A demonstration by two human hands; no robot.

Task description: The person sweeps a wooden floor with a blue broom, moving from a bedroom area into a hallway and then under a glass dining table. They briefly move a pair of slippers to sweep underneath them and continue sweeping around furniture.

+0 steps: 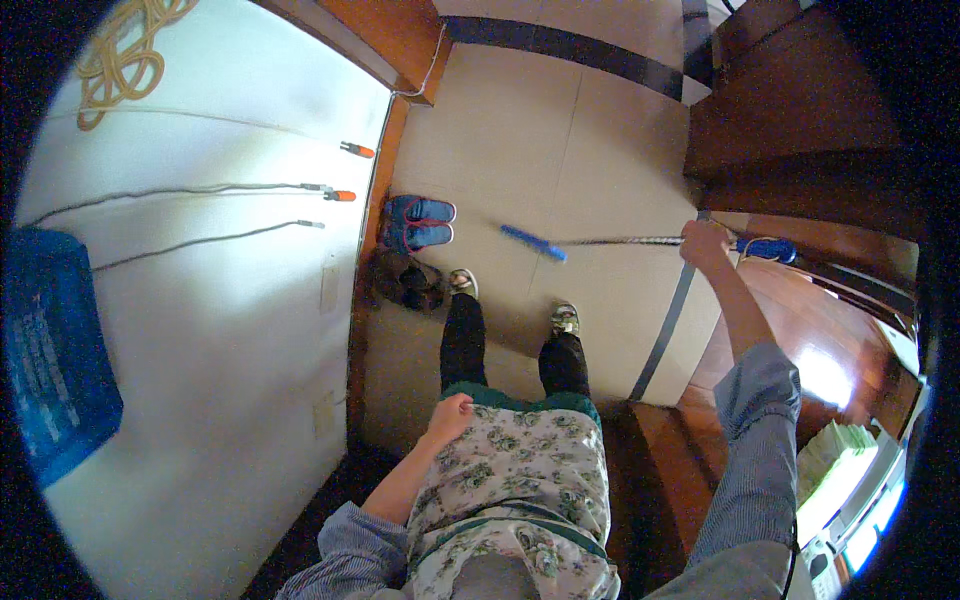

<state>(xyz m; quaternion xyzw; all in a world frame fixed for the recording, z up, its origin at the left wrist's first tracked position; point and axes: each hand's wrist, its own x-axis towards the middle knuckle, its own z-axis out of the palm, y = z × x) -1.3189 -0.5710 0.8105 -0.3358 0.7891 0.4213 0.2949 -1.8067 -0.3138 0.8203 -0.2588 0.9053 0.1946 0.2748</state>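
My right hand [705, 244] is stretched out to the right, closed on a braided rope [637, 241]. The rope runs left from the hand towards a blue stick-like piece [534, 243], blurred, over the beige floor; whether it touches the floor I cannot tell. Just right of the hand is a blue rope bundle or handle [766, 249] with a thin tan loop around it. My left hand [452, 417] rests at the upper edge of the floral apron [525, 450], its fingers curled; whether they pinch the cloth cannot be made out.
Blue slippers [420, 223] and a dark bag-like item [409, 281] lie by the left wall. Cords with orange-ended connectors [341, 196], a coiled tan cord [124, 71] and a blue container [56, 352] are along the white wall. Dark wooden steps [795, 127] stand at right.
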